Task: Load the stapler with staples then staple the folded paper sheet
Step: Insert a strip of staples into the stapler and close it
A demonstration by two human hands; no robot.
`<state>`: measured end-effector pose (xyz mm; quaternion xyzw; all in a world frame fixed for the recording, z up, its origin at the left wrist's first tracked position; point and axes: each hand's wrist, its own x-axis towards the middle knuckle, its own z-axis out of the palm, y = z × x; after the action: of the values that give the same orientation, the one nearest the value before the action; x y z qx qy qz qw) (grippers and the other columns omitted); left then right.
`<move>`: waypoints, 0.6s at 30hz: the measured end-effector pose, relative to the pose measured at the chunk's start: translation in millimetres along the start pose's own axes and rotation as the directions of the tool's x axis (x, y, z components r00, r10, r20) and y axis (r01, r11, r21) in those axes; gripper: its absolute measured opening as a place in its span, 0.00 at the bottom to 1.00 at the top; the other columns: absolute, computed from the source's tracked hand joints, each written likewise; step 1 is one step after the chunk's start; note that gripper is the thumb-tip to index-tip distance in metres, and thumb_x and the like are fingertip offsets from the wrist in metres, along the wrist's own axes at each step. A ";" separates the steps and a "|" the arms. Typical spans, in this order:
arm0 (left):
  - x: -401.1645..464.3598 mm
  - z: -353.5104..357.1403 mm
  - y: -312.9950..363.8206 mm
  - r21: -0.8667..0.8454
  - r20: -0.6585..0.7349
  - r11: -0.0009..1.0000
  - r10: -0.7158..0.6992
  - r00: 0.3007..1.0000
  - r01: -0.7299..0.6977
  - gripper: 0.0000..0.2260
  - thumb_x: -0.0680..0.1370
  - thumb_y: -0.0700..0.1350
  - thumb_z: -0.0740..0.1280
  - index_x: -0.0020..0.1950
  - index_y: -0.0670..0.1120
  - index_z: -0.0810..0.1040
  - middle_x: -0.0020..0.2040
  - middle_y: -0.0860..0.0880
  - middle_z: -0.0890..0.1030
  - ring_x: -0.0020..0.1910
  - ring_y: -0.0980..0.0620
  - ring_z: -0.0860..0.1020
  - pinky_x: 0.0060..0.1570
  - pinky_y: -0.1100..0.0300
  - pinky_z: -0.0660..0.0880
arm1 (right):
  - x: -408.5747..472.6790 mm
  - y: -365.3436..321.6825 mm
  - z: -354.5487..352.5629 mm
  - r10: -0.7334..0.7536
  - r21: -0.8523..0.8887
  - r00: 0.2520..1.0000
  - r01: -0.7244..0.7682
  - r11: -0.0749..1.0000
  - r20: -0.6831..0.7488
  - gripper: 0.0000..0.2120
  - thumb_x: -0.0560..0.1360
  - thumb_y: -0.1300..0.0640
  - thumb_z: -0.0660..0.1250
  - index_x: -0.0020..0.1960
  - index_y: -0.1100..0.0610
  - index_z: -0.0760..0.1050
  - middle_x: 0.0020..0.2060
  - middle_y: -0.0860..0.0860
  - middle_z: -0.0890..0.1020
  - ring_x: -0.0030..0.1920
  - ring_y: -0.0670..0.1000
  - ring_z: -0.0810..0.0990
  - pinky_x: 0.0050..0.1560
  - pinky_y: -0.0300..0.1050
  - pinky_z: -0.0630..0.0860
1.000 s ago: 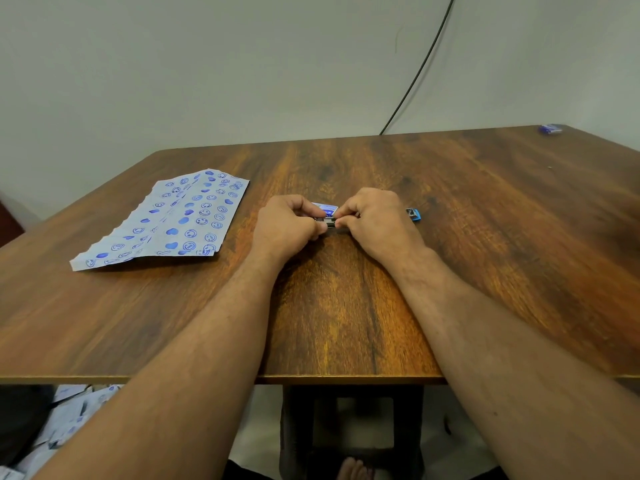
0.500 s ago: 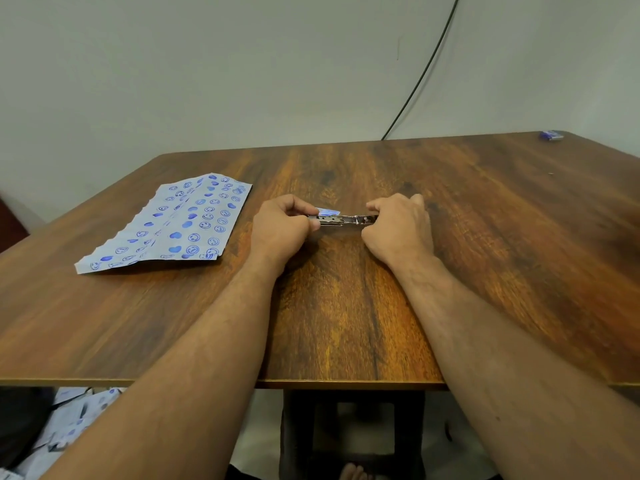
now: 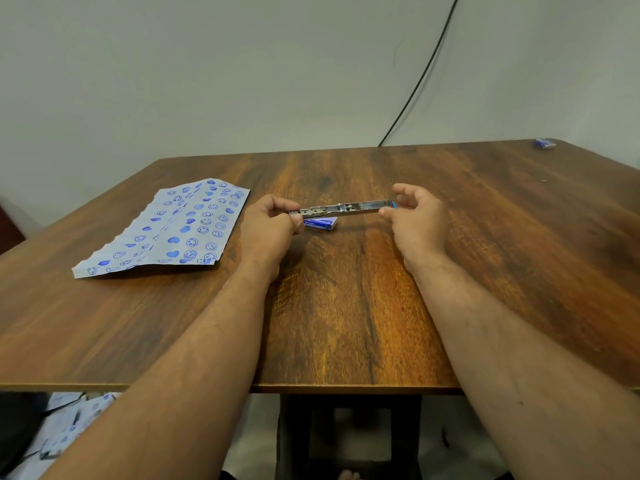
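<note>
Wooden table [image 3: 346,323]: stapler [image 3: 341,208] stretched open between hands, left [image 3: 268,226] gripping, right [image 3: 417,220] pinching

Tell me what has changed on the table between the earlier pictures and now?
The right hand moved right, drawing the stapler out to its full length; it now pinches the blue end. The left hand still grips the other end. The staple box now shows beneath. The folded paper sheet stayed in place.
</note>
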<state>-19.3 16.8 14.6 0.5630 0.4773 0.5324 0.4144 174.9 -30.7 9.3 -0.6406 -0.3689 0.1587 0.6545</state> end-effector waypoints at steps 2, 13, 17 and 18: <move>-0.5 0.4 -1.1 0.020 0.013 1.000 0.018 1.000 -0.018 0.11 0.74 0.33 0.70 0.42 0.49 0.81 0.44 0.48 0.84 0.43 0.51 0.80 0.55 0.49 0.80 | 1.8 0.3 -2.9 0.068 0.133 0.997 -0.065 0.989 -0.021 0.24 0.72 0.68 0.74 0.67 0.56 0.77 0.54 0.50 0.83 0.55 0.49 0.83 0.61 0.49 0.80; -2.3 0.0 -3.1 -0.056 0.127 0.989 0.144 0.981 -0.138 0.09 0.77 0.32 0.69 0.45 0.47 0.82 0.50 0.42 0.85 0.47 0.49 0.84 0.45 0.60 0.82 | -8.2 -5.7 -2.5 -0.069 0.223 0.957 0.004 0.975 0.282 0.08 0.77 0.57 0.72 0.56 0.54 0.84 0.38 0.50 0.84 0.35 0.46 0.77 0.35 0.42 0.74; -2.8 3.3 -3.9 -0.037 0.196 0.984 0.177 0.965 -0.173 0.07 0.77 0.35 0.71 0.45 0.47 0.84 0.49 0.42 0.85 0.47 0.49 0.85 0.44 0.60 0.82 | -14.1 -7.4 2.6 -0.214 -0.055 0.905 0.251 0.966 0.367 0.13 0.77 0.54 0.72 0.62 0.52 0.82 0.49 0.43 0.85 0.45 0.36 0.81 0.50 0.35 0.77; -2.8 4.2 -4.3 -0.031 0.216 0.982 0.188 0.958 -0.185 0.06 0.77 0.37 0.71 0.46 0.48 0.84 0.48 0.43 0.86 0.46 0.50 0.85 0.44 0.60 0.82 | -16.2 -8.9 3.8 -0.237 -0.100 0.890 0.297 0.950 0.390 0.15 0.77 0.55 0.71 0.63 0.52 0.81 0.51 0.42 0.85 0.47 0.34 0.81 0.52 0.34 0.78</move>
<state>-15.4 15.1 9.5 0.6582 0.3710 0.5067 0.4153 159.0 -40.2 12.9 -0.5911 -0.5825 0.1562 0.5356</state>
